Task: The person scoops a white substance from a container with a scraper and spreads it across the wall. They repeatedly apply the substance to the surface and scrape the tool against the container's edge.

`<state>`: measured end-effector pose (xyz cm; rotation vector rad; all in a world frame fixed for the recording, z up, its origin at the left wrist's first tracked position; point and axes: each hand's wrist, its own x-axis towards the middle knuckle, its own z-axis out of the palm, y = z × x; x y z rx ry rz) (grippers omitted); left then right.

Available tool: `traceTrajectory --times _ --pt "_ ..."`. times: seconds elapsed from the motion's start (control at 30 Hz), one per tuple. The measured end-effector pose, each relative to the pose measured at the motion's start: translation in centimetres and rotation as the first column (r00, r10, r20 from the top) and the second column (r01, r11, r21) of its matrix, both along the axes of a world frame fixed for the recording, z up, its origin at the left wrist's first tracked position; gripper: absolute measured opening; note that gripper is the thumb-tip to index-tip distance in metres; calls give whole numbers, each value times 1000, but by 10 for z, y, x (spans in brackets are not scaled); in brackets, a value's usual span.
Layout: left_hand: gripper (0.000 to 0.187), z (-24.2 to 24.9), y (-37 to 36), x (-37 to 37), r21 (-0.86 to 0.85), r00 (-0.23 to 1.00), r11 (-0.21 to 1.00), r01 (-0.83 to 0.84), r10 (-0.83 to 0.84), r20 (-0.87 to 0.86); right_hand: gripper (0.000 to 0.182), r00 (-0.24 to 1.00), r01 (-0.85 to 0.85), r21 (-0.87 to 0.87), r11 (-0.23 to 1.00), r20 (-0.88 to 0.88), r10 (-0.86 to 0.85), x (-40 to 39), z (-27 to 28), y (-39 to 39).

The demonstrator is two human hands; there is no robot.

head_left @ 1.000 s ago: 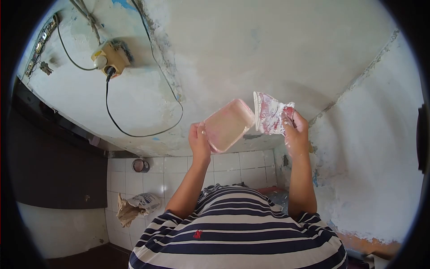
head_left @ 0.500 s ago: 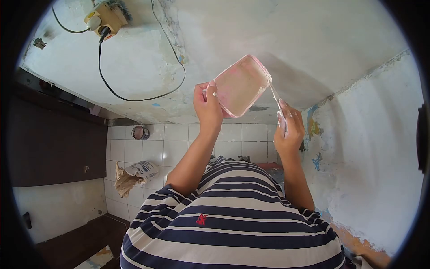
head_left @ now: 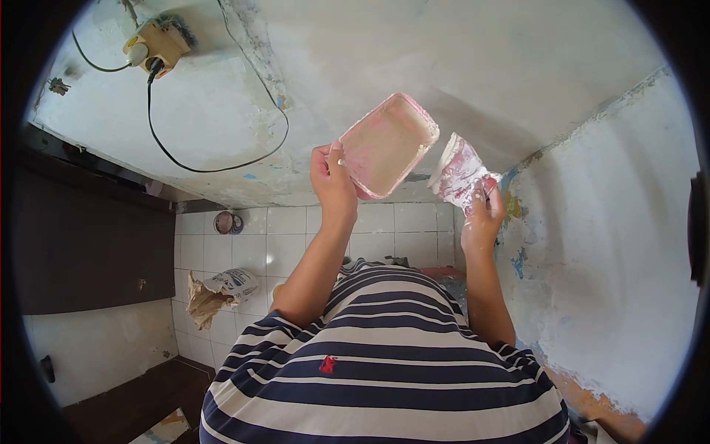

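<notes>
My left hand [head_left: 335,181] is closed on the left edge of a pink rectangular tray [head_left: 388,148], thumb over the rim. White paste lines the tray's rim, thickest at the upper right corner, and its floor is mostly bare. To the right, my right hand [head_left: 484,211] grips a scraper [head_left: 460,174] whose broad face is smeared with white and pinkish paste. A small gap separates the scraper from the tray. White smears show on the fingers of my right hand.
A socket adapter [head_left: 157,49] with plugs and a hanging black cable [head_left: 200,170] is on the patchy wall at upper left. On the tiled floor stand a small round tin [head_left: 224,222] and an opened paper bag [head_left: 222,290]. Another wall [head_left: 606,244] rises at right.
The scraper has come off the tray's right rim and turned, so its broad face now shows. The tray has shifted slightly left.
</notes>
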<state>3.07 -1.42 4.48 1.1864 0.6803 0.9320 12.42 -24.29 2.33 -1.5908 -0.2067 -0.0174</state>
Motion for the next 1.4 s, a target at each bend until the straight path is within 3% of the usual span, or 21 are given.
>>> traceTrajectory --times 0.07,0.1,0.13,0.2,0.33,0.4,0.6,0.8,1.23,1.4 --pt "31 3 -6 2 10 1000 1000 6 -6 1 30 984 -61 429 901 -125 126 6 8 -5" --pt "31 4 -9 3 7 1000 1000 18 -17 -2 33 985 -31 433 901 -139 101 9 7 -6" --pt "31 5 -10 3 2 1000 1000 29 -29 -6 33 985 -30 434 901 -139 100 9 7 -6" --pt "28 7 -18 4 -12 999 999 35 -35 -3 29 999 29 222 975 -29 -24 8 8 -7" --pt "26 14 -35 8 41 999 998 44 -44 -5 26 999 25 185 982 42 -33 6 9 -8" --pt "26 13 -42 11 39 999 998 50 -50 -3 22 994 33 59 998 106 -39 7 11 -12" --pt "26 13 -53 17 48 999 998 51 -51 -5 16 995 58 -101 993 90 -49 9 15 -24" --pt "26 10 -63 24 26 999 998 52 -52 9 16 974 49 -107 993 227 -24 22 3 -32" --pt "24 9 -73 31 -31 999 999 36 -36 24 21 986 39 -107 994 168 -21 45 -4 -45" --pt "26 9 -75 32 -42 998 999 19 -17 60 22 987 37 42 998 153 -43 55 -3 -47"
